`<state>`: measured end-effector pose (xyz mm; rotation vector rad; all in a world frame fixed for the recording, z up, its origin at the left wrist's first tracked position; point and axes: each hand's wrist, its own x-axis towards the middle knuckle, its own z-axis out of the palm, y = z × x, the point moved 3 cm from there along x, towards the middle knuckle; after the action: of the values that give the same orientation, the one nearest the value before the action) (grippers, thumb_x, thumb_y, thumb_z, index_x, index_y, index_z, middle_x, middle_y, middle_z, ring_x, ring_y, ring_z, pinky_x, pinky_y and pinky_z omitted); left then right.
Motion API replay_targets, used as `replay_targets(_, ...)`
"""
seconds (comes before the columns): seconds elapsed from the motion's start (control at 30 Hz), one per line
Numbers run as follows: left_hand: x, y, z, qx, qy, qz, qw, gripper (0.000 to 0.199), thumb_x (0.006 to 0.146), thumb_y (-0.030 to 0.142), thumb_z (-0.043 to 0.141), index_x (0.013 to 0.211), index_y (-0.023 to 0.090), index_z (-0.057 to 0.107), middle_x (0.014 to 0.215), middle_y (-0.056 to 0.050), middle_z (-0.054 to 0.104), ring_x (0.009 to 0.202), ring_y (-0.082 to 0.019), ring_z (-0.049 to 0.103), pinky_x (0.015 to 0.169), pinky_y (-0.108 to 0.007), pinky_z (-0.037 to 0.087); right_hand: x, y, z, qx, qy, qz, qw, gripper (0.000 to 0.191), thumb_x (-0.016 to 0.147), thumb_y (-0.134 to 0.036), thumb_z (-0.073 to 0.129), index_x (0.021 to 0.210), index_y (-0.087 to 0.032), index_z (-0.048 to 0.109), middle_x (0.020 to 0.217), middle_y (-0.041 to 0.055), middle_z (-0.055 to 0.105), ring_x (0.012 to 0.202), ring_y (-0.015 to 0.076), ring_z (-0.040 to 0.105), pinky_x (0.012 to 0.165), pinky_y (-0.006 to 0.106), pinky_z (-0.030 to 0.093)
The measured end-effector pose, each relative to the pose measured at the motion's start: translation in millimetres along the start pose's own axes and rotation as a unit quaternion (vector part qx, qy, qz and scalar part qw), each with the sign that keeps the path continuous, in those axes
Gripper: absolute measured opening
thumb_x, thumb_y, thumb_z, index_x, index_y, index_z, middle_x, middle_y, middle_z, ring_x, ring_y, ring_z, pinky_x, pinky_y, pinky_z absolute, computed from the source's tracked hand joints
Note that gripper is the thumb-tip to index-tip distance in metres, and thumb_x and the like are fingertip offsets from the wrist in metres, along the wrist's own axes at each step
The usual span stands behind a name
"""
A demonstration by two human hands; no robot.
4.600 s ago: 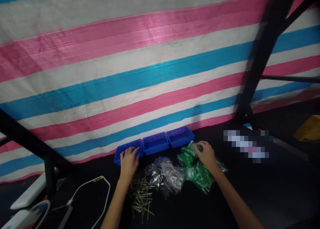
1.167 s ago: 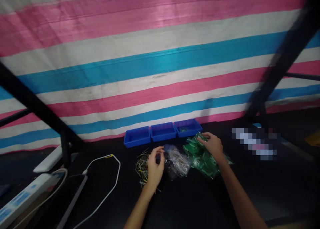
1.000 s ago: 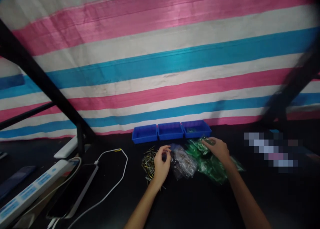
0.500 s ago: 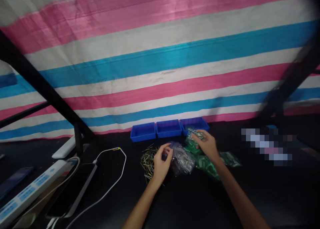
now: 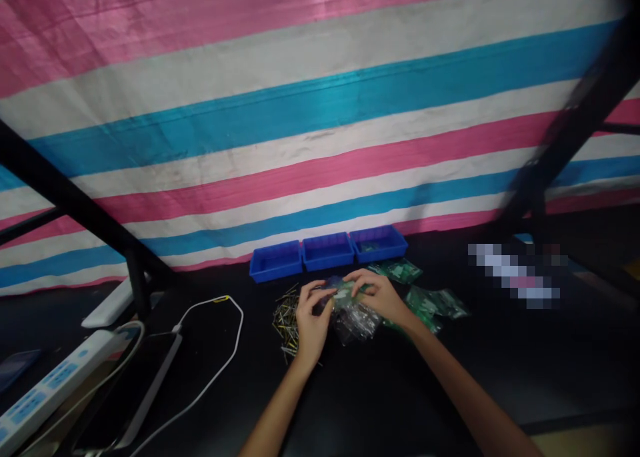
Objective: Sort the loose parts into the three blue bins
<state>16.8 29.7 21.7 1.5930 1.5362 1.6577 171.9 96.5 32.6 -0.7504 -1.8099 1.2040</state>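
A small see-through greenish plastic bag [image 5: 343, 296] is stretched between my two hands. My right hand [image 5: 383, 297] pinches it from the right with bent fingers. On its left side my left hand [image 5: 313, 320] is closed, thumb and fingertips at the bag's edge. Under and in front of the hands lies a bunch of clear plastic bags [image 5: 357, 324]. Beside my left hand is a pile of thin metal pins or screws [image 5: 286, 324], partly hidden by it. Green-tinted bags [image 5: 400, 270] lie behind my right hand, and more green bags [image 5: 430, 305] lie to its right.
Three blue trays stand in a row at the back: left [image 5: 276, 262], middle [image 5: 329, 252] and right [image 5: 379, 244], the last with something small inside. Leftward are a white cable [image 5: 235, 350], a phone [image 5: 130, 384] and a power strip [image 5: 55, 384]. Dark frame posts flank the table.
My right hand has come from the right tray leftward and down to my left hand, with the bag now between them. Green bags show where it was. The view has shifted slightly.
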Motion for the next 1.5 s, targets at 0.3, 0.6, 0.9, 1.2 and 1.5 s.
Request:
replay_targets(0.3, -0.8, -1.9, 2.2, 0.012, 0.031, -0.008, 0.999, 0.016, 0.077, 0.028, 0.057, 0.069, 0.019, 0.067, 0.102, -0.007, 0.056, 0.092, -0.019, 0.055, 0.084, -0.035, 0.043, -0.5, 9.9, 5.6, 0.009, 0.044, 0.073, 0.996, 0.021, 0.073, -0.038, 0.059, 0.078, -0.018, 0.059, 0.063, -0.0006, 0.058, 0.05, 0.0119, 0.056, 0.044, 0.021, 0.043)
replay_targets(0.6, -1.9, 2.5, 3.6, -0.004, 0.005, -0.029, 1.0, 0.019, 0.082, 0.03, 0.049, 0.086, 0.02, 0.064, 0.097, -0.007, 0.056, 0.095, -0.019, 0.053, 0.078, -0.029, 0.044, 5.1, 25.3, -30.8, 0.063, 0.148, 0.146, 0.976, 0.032, 0.075, -0.053, 0.05, 0.081, -0.021, 0.052, 0.04, -0.007, 0.05, 0.025, 0.008, 0.038, 0.028, 0.018, 0.025)
replay_targets(0.9, -3.2, 4.4, 5.0, -0.001, -0.016, -0.015, 1.0, 0.015, 0.082, 0.024, 0.049, 0.086, 0.02, 0.063, 0.094, -0.006, 0.056, 0.092, -0.019, 0.053, 0.075, -0.028, 0.043, 1.9, 50.1, -75.6, 0.091, 0.286, 0.183, 0.936, 0.039, 0.065, -0.053, 0.06, 0.076, -0.016, 0.06, 0.038, -0.0082, 0.04, 0.029, 0.0068, 0.037, 0.029, 0.019, 0.027)
replay_targets(1.2, -4.4, 5.2, 7.2, 0.004, -0.022, -0.011, 1.0, 0.015, 0.082, 0.023, 0.049, 0.086, 0.02, 0.063, 0.093, -0.006, 0.057, 0.09, -0.018, 0.054, 0.075, -0.029, 0.044, 0.7, 44.6, -86.2, -0.027, 0.268, 0.131, 0.954, 0.047, 0.072, -0.039, 0.054, 0.115, -0.019, 0.054, 0.106, 0.0091, 0.059, 0.07, 0.0176, 0.063, 0.04, 0.021, 0.044)
replay_targets(1.5, -6.1, 3.8, 10.2, 0.014, -0.05, -0.005, 0.999, 0.016, 0.083, 0.021, 0.046, 0.087, 0.019, 0.062, 0.094, -0.006, 0.055, 0.093, -0.018, 0.052, 0.075, -0.028, 0.043, -14.9, 61.2, -101.6, -0.431, 0.263, 0.221, 0.835, 0.049, 0.065, -0.043, 0.063, 0.108, -0.019, 0.059, 0.106, 0.0125, 0.056, 0.099, 0.0305, 0.051, 0.081, 0.042, 0.039)
